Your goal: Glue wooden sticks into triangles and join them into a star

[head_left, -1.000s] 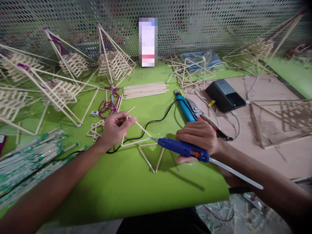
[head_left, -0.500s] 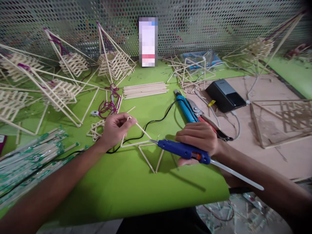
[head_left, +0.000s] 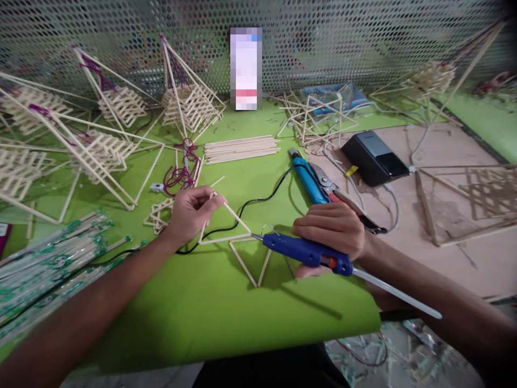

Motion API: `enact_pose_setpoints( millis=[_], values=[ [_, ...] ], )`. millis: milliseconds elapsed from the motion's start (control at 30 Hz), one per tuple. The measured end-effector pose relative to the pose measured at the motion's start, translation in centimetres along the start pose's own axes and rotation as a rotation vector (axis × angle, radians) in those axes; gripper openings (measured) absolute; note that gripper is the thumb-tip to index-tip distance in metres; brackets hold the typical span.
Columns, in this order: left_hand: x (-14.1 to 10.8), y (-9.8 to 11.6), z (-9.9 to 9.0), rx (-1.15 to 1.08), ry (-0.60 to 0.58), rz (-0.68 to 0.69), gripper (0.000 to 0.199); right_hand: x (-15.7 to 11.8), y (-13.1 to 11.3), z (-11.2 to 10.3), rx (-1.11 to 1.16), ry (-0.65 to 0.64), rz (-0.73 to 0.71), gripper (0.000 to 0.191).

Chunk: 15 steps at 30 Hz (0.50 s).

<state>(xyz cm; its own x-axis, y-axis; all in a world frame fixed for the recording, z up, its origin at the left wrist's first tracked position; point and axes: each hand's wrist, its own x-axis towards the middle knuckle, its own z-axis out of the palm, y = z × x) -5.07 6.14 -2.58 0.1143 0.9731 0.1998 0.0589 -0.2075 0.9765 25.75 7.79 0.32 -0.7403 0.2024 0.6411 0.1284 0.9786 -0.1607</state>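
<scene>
My left hand (head_left: 197,213) pinches the top corner of a small triangle of wooden sticks (head_left: 226,238), held just over the green table surface (head_left: 194,312). Closed around a blue hot glue gun (head_left: 307,252) is my right hand (head_left: 329,231). The gun's metal nozzle is at the triangle's right corner, touching or almost touching it. A clear glue stick (head_left: 398,293) juts from the gun's back end. Below the nozzle lies a second stick triangle (head_left: 244,264), partly covered by the gun.
Wooden sticks (head_left: 242,150) lie bundled behind my hands. Stick frames with purple string (head_left: 189,108) stand at the back left. Pruning shears (head_left: 329,186), a blue-handled tool (head_left: 306,178) and a black box (head_left: 375,156) are to the right. Wrapped chopsticks (head_left: 60,264) lie left; a black cord (head_left: 262,199) crosses the table.
My right hand and the glue gun have shifted slightly to the right, the nozzle staying by the triangle's corner. My left hand keeps its pinch almost unmoved.
</scene>
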Motion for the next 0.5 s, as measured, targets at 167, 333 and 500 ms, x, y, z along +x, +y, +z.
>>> enact_pose_setpoints(
  millis=[167, 333, 500],
  values=[
    [0.01, -0.04, -0.02, -0.001, -0.009, -0.002, 0.019, 0.07, -0.09, -0.25, -0.017, -0.005, 0.022, 0.048],
    [0.06, 0.2, 0.11, 0.013, -0.006, -0.01, 0.019, -0.16, -0.06, -0.14, -0.027, 0.018, 0.03, 0.048],
    [0.07, 0.49, 0.31, 0.028, 0.008, -0.023, 0.019, -0.02, -0.2, 0.03, -0.014, 0.031, 0.022, 0.048]
  ],
)
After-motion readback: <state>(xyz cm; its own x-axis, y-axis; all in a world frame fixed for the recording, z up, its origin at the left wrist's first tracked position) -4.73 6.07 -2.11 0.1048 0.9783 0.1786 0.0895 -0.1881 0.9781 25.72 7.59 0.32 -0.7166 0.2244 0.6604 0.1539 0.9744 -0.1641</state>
